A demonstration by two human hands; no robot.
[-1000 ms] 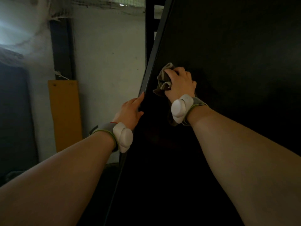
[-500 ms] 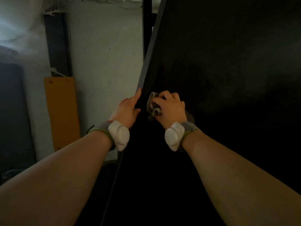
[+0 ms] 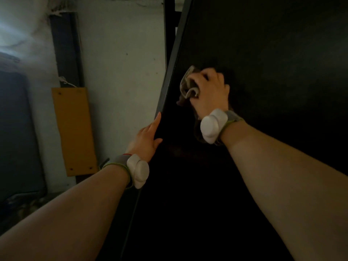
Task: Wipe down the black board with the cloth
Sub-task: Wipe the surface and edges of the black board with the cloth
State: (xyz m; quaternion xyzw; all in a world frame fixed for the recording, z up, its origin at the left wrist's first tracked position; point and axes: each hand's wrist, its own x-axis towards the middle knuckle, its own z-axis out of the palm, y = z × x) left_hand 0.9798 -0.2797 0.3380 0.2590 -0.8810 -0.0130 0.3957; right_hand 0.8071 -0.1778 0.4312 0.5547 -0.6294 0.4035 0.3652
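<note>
A large black board (image 3: pixel 263 76) leans upright and fills the right half of the view. My right hand (image 3: pixel 211 93) grips a crumpled grey-beige cloth (image 3: pixel 187 85) and presses it against the board near its left edge. My left hand (image 3: pixel 147 137) rests on that left edge lower down, with straight fingers along the rim and the thumb on the board's face. Both wrists wear grey bands with white pods.
A pale wall (image 3: pixel 122 63) stands left of the board. An orange panel (image 3: pixel 73 129) is fixed to a dark vertical post (image 3: pixel 64 49) there. A dark panel (image 3: pixel 17 132) fills the far left. The floor below is dim.
My right hand with the cloth slid down the board near the left hand, then back up to about its earlier height. The left hand stayed on the edge.
</note>
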